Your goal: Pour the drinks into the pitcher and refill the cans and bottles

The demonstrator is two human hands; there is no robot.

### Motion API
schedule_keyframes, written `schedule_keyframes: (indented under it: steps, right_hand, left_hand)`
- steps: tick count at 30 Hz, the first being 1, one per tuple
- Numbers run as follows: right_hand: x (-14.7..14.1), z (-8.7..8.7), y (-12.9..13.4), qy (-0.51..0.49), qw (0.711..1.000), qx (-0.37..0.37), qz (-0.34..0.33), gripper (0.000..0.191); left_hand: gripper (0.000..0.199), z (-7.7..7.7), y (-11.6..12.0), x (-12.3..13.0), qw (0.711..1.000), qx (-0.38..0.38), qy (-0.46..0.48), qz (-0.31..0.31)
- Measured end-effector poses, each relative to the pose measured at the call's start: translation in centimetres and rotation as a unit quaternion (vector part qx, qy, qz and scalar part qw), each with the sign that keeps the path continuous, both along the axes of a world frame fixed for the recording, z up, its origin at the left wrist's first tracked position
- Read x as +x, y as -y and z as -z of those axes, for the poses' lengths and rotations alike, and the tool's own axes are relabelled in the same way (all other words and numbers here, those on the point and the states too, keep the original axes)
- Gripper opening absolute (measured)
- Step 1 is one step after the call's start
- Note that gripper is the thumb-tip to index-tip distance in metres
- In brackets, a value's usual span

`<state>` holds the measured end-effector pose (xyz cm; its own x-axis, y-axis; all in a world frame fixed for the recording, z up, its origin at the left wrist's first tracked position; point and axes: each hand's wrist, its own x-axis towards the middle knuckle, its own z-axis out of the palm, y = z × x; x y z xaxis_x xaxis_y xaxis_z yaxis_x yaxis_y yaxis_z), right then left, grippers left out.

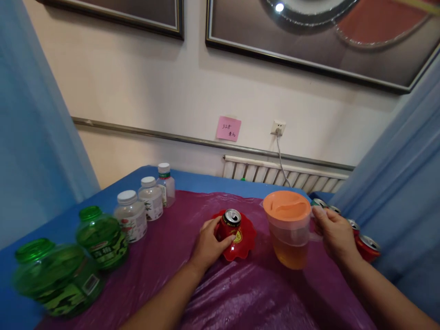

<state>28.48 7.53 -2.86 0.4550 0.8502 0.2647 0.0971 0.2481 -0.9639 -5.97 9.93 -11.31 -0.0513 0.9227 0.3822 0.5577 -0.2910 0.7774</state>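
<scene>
My left hand (210, 241) is closed around a red drink can (229, 224), whose top is opened. The can is upright at a red wavy-edged dish (248, 240) in the middle of the table; whether its base touches the dish is hidden. On the right, my right hand (335, 229) grips the handle of a clear plastic pitcher (290, 240). The pitcher has an orange lid (287, 206) and amber liquid in its lower part. It looks nearly upright, to the right of the dish.
Green jars (103, 238) and white-capped clear bottles (132, 217) line the table's left side. Several cans (368, 247) stand at the right edge, behind my right hand. Purple plastic sheeting (165, 256) covers the blue tabletop. A radiator (254, 170) and a plugged cord (282, 160) are behind.
</scene>
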Motion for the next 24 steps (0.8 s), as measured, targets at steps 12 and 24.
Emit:
schedule_keyframes:
  steps: [12,24]
  right_hand:
    - [-4.3,-3.6,0.0,0.198,0.977,-0.034,-0.067,0.064]
    - [-5.3,-4.6,-0.4,0.271,0.959,-0.038,-0.072,0.058]
  left_hand:
    - [0.064,-0.8,1.0,0.2,0.999,0.017,-0.046,0.005]
    - [0.061,-1.0,1.6,0.4,0.999,0.012,-0.013,0.026]
